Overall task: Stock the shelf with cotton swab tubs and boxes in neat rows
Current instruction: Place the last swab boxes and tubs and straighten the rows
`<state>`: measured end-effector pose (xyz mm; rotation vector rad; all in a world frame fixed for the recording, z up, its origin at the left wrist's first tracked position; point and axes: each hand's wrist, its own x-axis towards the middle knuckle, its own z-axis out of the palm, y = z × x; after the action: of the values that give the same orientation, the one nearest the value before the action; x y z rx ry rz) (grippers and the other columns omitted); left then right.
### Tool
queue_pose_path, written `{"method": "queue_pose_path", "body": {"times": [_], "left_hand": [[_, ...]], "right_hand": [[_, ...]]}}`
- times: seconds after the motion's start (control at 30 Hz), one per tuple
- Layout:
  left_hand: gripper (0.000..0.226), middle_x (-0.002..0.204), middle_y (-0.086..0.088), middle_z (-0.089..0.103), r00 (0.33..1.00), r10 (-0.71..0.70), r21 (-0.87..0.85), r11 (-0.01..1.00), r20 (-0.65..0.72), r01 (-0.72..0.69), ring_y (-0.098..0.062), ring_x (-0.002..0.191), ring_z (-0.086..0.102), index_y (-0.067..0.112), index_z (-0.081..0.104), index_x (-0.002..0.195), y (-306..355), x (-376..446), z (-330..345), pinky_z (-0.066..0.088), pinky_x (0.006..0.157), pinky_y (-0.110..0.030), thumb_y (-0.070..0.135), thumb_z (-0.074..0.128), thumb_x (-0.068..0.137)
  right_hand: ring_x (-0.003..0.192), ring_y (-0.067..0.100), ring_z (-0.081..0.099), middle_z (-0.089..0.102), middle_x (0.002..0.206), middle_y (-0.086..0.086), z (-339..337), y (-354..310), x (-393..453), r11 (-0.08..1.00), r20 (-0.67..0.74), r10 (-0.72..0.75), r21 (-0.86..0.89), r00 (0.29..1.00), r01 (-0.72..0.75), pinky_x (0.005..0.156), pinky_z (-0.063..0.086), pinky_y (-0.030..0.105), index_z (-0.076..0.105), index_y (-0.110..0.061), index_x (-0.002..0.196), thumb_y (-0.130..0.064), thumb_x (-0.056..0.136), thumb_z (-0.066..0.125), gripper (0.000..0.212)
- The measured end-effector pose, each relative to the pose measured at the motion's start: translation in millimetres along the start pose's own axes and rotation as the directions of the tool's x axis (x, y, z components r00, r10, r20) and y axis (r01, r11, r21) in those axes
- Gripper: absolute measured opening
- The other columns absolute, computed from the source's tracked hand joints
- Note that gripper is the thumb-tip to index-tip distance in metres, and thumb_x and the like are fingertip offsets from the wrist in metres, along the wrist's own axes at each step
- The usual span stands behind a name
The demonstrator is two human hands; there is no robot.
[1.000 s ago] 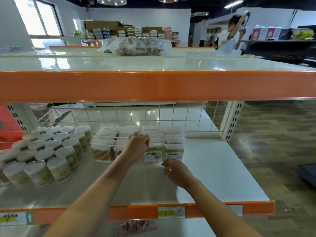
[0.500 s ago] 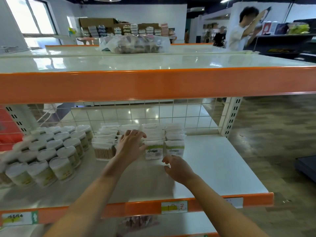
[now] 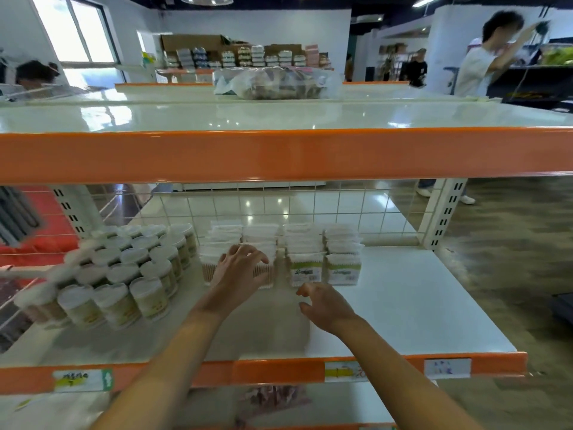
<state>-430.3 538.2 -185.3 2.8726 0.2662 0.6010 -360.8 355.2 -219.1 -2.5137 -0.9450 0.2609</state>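
Round cotton swab tubs [image 3: 136, 274] with white lids stand in rows on the left of the white shelf [image 3: 403, 305]. Clear cotton swab boxes [image 3: 305, 259] stand in several rows at the shelf's middle, against the wire back. My left hand [image 3: 238, 274] rests with spread fingers on the front box of the second row from the left [image 3: 263, 274]. My right hand [image 3: 325, 305] hovers just in front of the green-labelled front box [image 3: 305, 273], fingers loosely curled, holding nothing.
An orange-edged upper shelf [image 3: 285, 155] overhangs the working shelf and carries a clear plastic bag [image 3: 276, 82]. A wire grid [image 3: 310, 206] backs the shelf, with a white upright [image 3: 443, 212] at right. A person [image 3: 483, 66] stands beyond at right.
My left hand has shifted slightly left and its fingers have spread over the box front. My right hand has stayed in front of the labelled box. The camera has tilted up a little.
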Motion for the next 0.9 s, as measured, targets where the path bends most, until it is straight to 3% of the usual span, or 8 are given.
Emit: {"method": "queue_pose_path", "body": {"times": [0.33,0.53,0.73,0.9], "left_hand": [[0.025,0.112,-0.001,0.063,0.998,0.055,-0.005,0.998,-0.025,-0.055,-0.022,0.112,0.051,0.015,0.067,0.109,-19,-24,0,0.038,0.094,-0.031,0.026,0.063,0.086],[0.021,0.110,0.007,0.065,0.996,-0.016,-0.061,0.998,0.086,0.021,-0.017,0.110,0.054,0.025,0.067,0.105,-21,-35,13,0.038,0.098,-0.034,0.034,0.060,0.087],[0.025,0.124,0.007,0.057,0.981,-0.118,0.027,0.993,0.154,0.115,-0.015,0.120,0.046,0.029,0.061,0.113,-13,-46,15,0.030,0.101,-0.030,0.038,0.053,0.091],[0.025,0.128,0.005,0.054,0.954,-0.230,0.078,0.973,0.193,0.219,-0.018,0.123,0.043,0.027,0.059,0.113,-7,-56,16,0.031,0.100,-0.032,0.036,0.056,0.090]], "right_hand": [[0.122,0.016,0.047,0.052,0.132,-0.001,21,-27,-7,0.996,0.025,0.091,0.019,0.996,-0.091,0.102,0.039,0.029,0.052,-0.021,0.127,-0.026,0.095,0.049,0.033],[0.123,0.019,0.046,0.050,0.135,0.001,20,-26,-9,0.996,0.061,0.088,0.001,0.994,-0.088,0.101,0.038,0.030,0.051,-0.019,0.131,-0.024,0.096,0.046,0.035],[0.123,0.021,0.047,0.052,0.134,0.003,20,-22,-5,0.999,0.085,0.047,-0.003,0.995,-0.047,0.101,0.040,0.032,0.052,-0.018,0.130,-0.022,0.094,0.047,0.037],[0.118,0.022,0.047,0.054,0.129,0.002,29,-17,-10,0.997,0.093,0.009,-0.071,0.996,-0.002,0.099,0.039,0.034,0.053,-0.020,0.128,-0.023,0.094,0.043,0.035]]}}
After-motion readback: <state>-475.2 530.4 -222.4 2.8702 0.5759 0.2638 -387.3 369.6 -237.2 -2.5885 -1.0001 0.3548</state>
